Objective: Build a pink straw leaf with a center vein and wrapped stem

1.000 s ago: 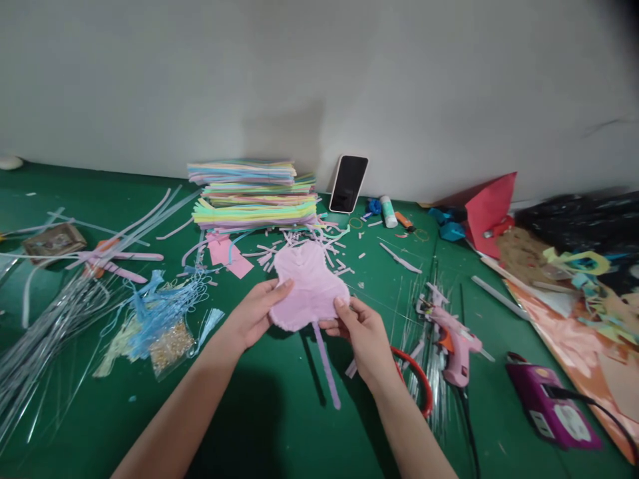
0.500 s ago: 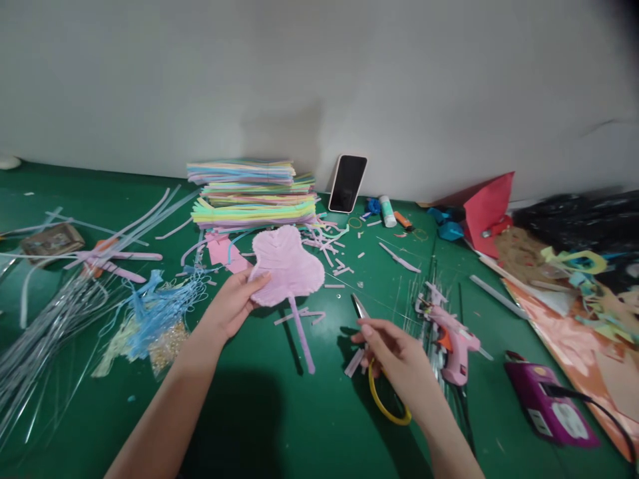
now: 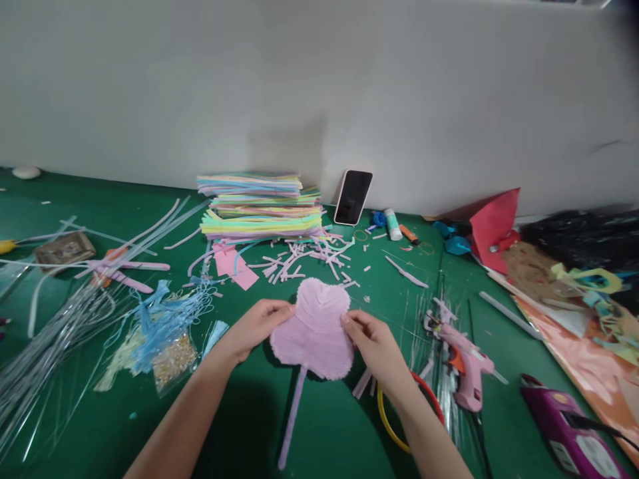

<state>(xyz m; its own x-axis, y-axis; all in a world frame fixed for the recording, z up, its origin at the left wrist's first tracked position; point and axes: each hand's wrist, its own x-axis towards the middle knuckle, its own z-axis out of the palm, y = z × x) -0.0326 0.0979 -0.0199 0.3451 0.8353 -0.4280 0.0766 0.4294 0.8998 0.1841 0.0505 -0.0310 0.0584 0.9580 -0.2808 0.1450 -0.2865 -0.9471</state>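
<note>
I hold a pink heart-shaped fan (image 3: 314, 326) made of glued strips, with a lilac stick handle hanging down toward me. My left hand (image 3: 257, 324) pinches its left edge with thumb on top. My right hand (image 3: 375, 346) pinches the right edge the same way. The fan hovers just above the green table (image 3: 319, 426). Scissors with a yellow and red handle (image 3: 394, 416) lie under my right wrist, mostly hidden.
A stack of pastel strips (image 3: 259, 207) sits at the back with pink offcuts (image 3: 304, 256) before it. A phone (image 3: 353, 197) leans on the wall. A pink glue gun (image 3: 462, 359) and purple device (image 3: 569, 432) lie right. Clear tubes and blue tassels (image 3: 160, 316) lie left.
My right hand let go of the scissors and came back to the fan's right edge. The fan moved down toward me and now sits between both hands.
</note>
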